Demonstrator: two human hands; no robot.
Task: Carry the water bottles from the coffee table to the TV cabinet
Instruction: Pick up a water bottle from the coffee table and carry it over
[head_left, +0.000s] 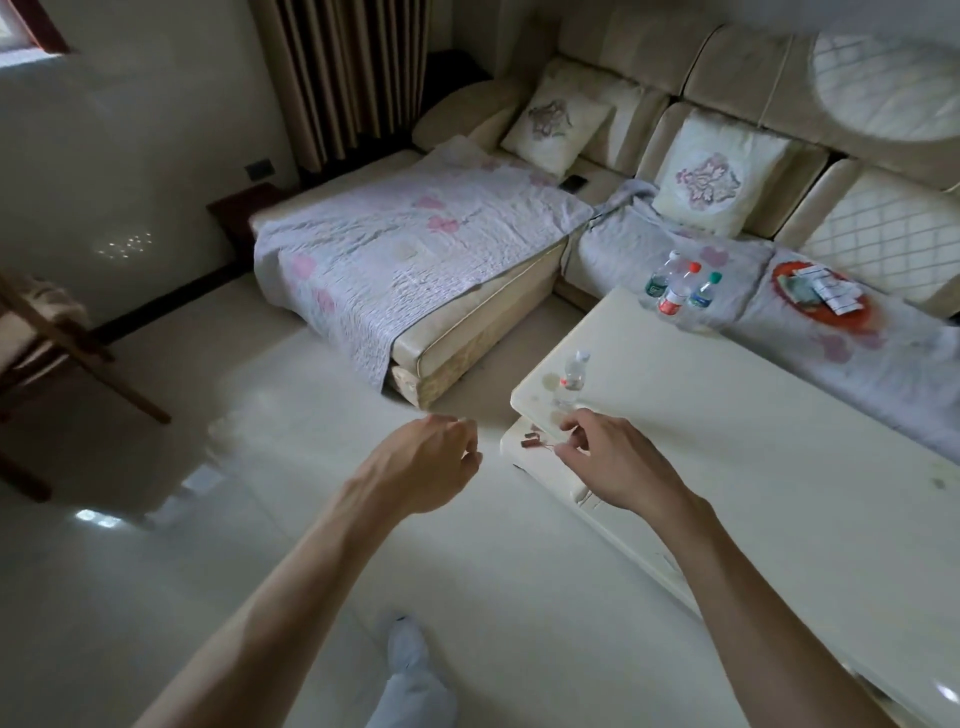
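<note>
No writing could be read anywhere. At the far end of the table (779, 467), the green-labelled bottle (660, 278), the red-labelled bottle (677, 293) and the blue-labelled bottle (704, 293) bore print too small and blurred to make out. The near bottle (573, 378) showed only a red spot. The white packets (834, 291) on the sofa carried illegible dark marks.

The surface (753, 467) runs out of the picture at the right and bottom edges, so its full length is not seen. The clear bottle (574, 374) on its near corner is blurred. Whether its base touches the fingers (582, 420) of the right grip (623, 462) I cannot tell. The labels of the three bottles (675, 291) at the far corner are too small to read. A small dark red thing (530, 442) at the edge of the surface cannot be identified. The chair (52, 338) is cut off at the left.
</note>
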